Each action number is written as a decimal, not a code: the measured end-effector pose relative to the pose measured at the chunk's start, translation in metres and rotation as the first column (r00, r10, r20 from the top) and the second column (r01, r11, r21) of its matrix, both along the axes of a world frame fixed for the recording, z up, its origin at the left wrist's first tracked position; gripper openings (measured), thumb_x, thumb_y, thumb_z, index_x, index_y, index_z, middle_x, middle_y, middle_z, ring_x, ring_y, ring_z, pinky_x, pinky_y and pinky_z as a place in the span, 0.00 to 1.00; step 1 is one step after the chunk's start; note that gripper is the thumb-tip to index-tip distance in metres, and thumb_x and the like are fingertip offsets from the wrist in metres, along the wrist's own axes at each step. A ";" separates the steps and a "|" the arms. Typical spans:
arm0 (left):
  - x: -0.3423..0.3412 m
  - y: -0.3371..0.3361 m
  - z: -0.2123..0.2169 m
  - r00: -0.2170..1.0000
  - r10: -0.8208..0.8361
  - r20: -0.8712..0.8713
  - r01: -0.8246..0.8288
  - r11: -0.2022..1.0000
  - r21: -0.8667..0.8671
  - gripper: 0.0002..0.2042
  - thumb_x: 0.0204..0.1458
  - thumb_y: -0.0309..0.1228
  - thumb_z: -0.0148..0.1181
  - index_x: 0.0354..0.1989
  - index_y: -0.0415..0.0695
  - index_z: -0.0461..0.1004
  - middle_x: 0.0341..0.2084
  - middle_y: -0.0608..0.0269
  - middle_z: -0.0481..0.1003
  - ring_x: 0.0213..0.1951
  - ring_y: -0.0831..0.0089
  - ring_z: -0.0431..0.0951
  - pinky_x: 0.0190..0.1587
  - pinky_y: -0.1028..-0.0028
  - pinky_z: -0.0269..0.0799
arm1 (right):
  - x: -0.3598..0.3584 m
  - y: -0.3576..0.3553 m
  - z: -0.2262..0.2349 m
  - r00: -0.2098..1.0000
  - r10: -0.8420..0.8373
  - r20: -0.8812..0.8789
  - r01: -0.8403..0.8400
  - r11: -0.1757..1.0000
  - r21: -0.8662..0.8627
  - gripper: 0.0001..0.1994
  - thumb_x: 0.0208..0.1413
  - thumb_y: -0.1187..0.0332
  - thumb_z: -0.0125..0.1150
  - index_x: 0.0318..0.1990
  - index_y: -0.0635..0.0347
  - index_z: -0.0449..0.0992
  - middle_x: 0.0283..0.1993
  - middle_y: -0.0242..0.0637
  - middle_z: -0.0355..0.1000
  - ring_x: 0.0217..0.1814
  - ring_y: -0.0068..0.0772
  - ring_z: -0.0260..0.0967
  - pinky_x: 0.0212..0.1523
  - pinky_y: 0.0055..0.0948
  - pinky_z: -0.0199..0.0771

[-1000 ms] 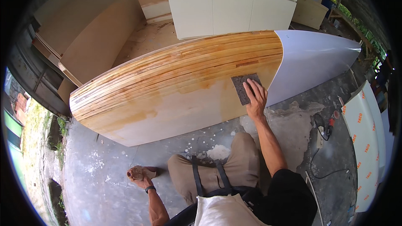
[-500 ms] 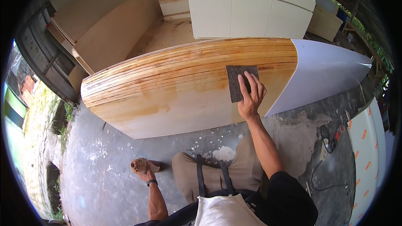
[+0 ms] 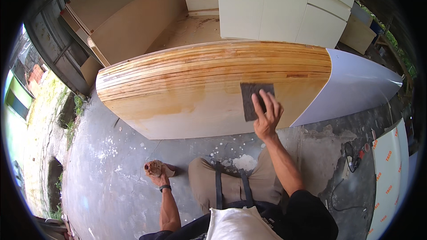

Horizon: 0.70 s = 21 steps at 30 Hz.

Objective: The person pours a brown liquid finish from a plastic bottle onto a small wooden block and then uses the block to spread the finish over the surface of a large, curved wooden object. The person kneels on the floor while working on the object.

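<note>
My right hand [image 3: 268, 114] presses a dark, flat, roughly square sheet [image 3: 250, 100] against the pale lower face of a wide wooden panel stack [image 3: 200, 93]. Its fingers lie spread over the sheet's right part; whether it is a scraper or a pad I cannot tell. Amber, wet-looking stain covers the upper strips of the stack and runs in patches onto the pale face. Low on the left, my left hand [image 3: 159, 179] is wrapped round a brown, crusted container [image 3: 153, 167], held above the floor, apart from the stack. Its contents are not clear.
A smooth white sheet [image 3: 356, 84] covers the stack's right end. Behind stand a white cabinet [image 3: 284, 13] and large leaning boards [image 3: 129, 22]. At right lie a power cord with a socket strip [image 3: 346, 169] and a printed white board [image 3: 386, 182]. The concrete floor [image 3: 115, 160] is paint-spotted.
My right hand and the dark sheet have slid down the panel face, slightly to the left along it. The view has shifted a little. My left hand still holds the container.
</note>
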<state>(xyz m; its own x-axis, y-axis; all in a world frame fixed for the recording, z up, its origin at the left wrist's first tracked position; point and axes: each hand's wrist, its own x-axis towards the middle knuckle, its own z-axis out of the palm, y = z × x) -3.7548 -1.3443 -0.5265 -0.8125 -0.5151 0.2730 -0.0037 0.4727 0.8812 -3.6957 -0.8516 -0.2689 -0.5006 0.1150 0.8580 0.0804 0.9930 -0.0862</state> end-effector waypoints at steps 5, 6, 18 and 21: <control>-0.005 -0.005 -0.004 1.000 -0.010 -0.009 0.010 0.999 -0.052 0.47 0.39 0.41 0.80 0.68 0.41 0.60 0.61 0.50 0.70 0.63 0.55 0.72 0.65 0.60 0.68 | -0.039 0.036 0.065 0.981 -0.140 0.132 0.141 0.990 0.000 0.32 0.53 0.81 0.57 0.67 0.45 0.73 0.71 0.38 0.67 0.71 0.47 0.63 0.62 0.47 0.60; -0.005 -0.009 -0.007 0.999 -0.022 -0.031 0.021 0.999 -0.048 0.47 0.39 0.40 0.80 0.68 0.41 0.60 0.60 0.50 0.70 0.63 0.55 0.72 0.66 0.60 0.68 | -0.044 0.029 0.051 0.983 -0.139 0.118 0.142 0.990 -0.014 0.32 0.53 0.81 0.57 0.67 0.45 0.73 0.71 0.38 0.67 0.72 0.46 0.63 0.62 0.47 0.60; 0.004 0.001 0.009 0.999 -0.007 0.039 0.006 0.999 0.035 0.46 0.38 0.40 0.80 0.67 0.44 0.61 0.60 0.52 0.72 0.60 0.56 0.75 0.62 0.61 0.71 | -0.061 -0.035 0.069 1.000 0.002 -0.014 -0.002 0.999 0.043 0.33 0.50 0.83 0.57 0.66 0.46 0.75 0.69 0.38 0.69 0.67 0.43 0.66 0.61 0.46 0.61; 0.001 0.003 0.000 1.000 -0.012 0.018 0.011 1.000 0.026 0.46 0.38 0.39 0.81 0.67 0.44 0.61 0.61 0.53 0.71 0.61 0.57 0.74 0.63 0.62 0.70 | -0.095 -0.029 0.017 0.999 -0.006 0.037 0.002 0.996 0.089 0.32 0.54 0.79 0.57 0.68 0.43 0.73 0.71 0.35 0.67 0.69 0.43 0.64 0.62 0.46 0.60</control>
<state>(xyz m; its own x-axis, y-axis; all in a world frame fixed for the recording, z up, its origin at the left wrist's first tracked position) -3.7540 -1.3413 -0.5262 -0.8230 -0.5124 0.2451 -0.0141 0.4498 0.8930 -3.7906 -0.8807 -0.2516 -0.5317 0.0415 0.8459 0.0859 0.9963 0.0052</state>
